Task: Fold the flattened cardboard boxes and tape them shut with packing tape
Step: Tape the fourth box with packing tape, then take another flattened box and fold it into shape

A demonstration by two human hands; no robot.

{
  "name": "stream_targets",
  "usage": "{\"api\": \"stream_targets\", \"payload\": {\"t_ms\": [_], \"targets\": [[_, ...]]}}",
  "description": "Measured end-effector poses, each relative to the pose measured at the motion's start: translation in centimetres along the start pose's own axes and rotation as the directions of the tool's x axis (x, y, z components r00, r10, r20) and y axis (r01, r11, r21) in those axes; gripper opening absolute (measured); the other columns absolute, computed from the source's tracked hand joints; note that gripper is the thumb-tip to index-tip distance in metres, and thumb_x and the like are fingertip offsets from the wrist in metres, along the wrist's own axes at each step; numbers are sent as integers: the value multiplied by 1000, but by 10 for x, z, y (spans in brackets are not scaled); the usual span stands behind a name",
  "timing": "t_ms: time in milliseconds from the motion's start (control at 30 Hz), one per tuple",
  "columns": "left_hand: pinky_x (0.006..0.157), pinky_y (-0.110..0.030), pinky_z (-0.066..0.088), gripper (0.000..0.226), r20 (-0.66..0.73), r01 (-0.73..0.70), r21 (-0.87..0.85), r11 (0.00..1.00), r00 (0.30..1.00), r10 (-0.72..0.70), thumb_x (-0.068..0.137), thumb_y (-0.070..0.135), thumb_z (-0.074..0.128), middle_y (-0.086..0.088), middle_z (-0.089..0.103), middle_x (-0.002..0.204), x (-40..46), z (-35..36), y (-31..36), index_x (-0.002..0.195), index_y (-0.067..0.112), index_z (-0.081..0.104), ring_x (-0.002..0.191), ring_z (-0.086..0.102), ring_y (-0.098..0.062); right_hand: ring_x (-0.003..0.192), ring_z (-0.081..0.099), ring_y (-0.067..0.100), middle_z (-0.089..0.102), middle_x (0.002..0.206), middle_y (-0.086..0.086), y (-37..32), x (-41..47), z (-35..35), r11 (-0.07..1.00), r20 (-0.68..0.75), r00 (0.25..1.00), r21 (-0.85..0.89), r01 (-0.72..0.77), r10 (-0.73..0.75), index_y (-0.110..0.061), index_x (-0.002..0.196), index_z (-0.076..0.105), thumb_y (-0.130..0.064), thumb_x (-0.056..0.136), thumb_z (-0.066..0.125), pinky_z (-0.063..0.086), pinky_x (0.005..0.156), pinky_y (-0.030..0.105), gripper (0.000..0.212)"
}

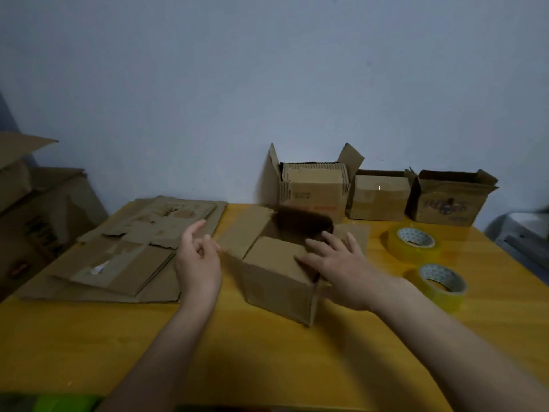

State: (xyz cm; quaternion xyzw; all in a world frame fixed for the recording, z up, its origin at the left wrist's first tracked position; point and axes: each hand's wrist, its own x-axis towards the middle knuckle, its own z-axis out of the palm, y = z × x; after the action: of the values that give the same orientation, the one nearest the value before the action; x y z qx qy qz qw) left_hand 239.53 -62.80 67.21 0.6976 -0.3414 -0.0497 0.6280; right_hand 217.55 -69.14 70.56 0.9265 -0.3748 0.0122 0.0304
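Note:
A small brown cardboard box [277,282] stands in the middle of the yellow wooden table [208,352], its top partly open. My right hand [335,263] lies flat on the near top flap, fingers straight, pressing it down. My left hand [197,257] hovers beside the box's left flap, fingers loosely curled, holding nothing. A pile of flattened cardboard boxes [130,251] lies to the left of it. Two rolls of clear yellowish packing tape stand on the right, one farther [414,243] and one nearer [439,285].
Three erected boxes line the back of the table against the wall: one with raised flaps [313,188], a middle one [378,194] and a printed one [448,200]. Larger cartons [38,209] stand off the table at left. A green object [59,403] shows at the bottom edge.

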Motion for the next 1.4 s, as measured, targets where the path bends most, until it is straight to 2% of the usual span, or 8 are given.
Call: {"api": "stream_targets", "payload": {"t_ms": [200, 333, 467, 667, 1000, 1067, 1167, 1400], "targets": [[91, -39, 41, 58, 181, 305, 86, 948, 931, -316, 92, 53, 54, -1, 55, 121, 3, 4, -11, 134, 15, 47, 115, 53, -24, 145, 11, 16, 16, 158, -5, 18, -27, 14, 742, -326, 796, 635, -215, 510, -30, 148, 24, -43, 81, 70, 18, 118, 42, 83], [101, -44, 43, 58, 539, 472, -22, 881, 748, -387, 87, 67, 47, 8, 52, 119, -7, 18, 0, 127, 26, 55, 116, 51, -20, 123, 48, 28, 47, 139, 10, 17, -26, 22, 95, 156, 723, 951, -294, 672, -14, 147, 29, -40, 87, 64, 44, 101, 45, 74], [92, -29, 43, 38, 518, 284, 104, 953, 803, -296, 103, 39, 36, 1, 61, 117, -12, 27, -2, 121, 14, 59, 114, 54, -21, 96, 62, 25, 63, 103, 9, -5, -17, 24, -90, 237, 802, 970, -226, 548, -10, 120, 46, -22, 96, 54, 53, 78, 38, 28], [57, -23, 32, 29, 443, 2, 213, 977, 891, -99, 105, 30, 36, 5, 50, 77, 28, -5, -10, 83, 20, 52, 71, 47, -9, 107, 58, 24, 52, 127, 3, -32, 42, 18, 193, 125, 909, 957, -216, 397, -29, 144, 35, -13, 99, 45, 57, 68, 31, 48], [73, -31, 36, 30, 363, -89, 353, 932, 930, -49, 105, 27, 35, -20, 57, 105, 166, 35, -31, 83, 13, 50, 83, 48, -21, 119, 52, 28, 52, 136, 3, -23, 210, 19, 571, -142, 891, 807, -147, 430, -36, 146, 33, -16, 101, 36, 51, 93, 49, 49], [67, -26, 37, 19, 418, -80, 344, 935, 905, -77, 103, 18, 40, -19, 56, 116, 188, 61, -42, 106, 5, 53, 87, 50, -22, 121, 51, 29, 50, 139, 6, -11, 232, 22, 639, -140, 896, 747, -184, 422, -34, 150, 22, -16, 101, 37, 47, 99, 48, 54], [68, -19, 43, 73, 612, -16, 286, 958, 772, -170, 97, 11, 50, -6, 39, 148, 204, 95, -67, 154, 31, 9, 112, 52, -17, 131, 42, 29, 41, 146, 10, 1, 254, 40, 717, -67, 922, 651, -250, 382, -29, 153, 4, -20, 101, 43, 37, 107, 44, 66], [82, -24, 47, 96, 669, -4, 211, 977, 730, -141, 95, 4, 51, -1, 15, 160, 220, 129, -81, 149, 40, -19, 133, 38, -22, 102, 57, 29, 50, 131, 17, 21, 289, 56, 822, -74, 915, 473, -318, 397, -26, 149, -19, -5, 96, 45, 49, 89, 45, 85]]}}
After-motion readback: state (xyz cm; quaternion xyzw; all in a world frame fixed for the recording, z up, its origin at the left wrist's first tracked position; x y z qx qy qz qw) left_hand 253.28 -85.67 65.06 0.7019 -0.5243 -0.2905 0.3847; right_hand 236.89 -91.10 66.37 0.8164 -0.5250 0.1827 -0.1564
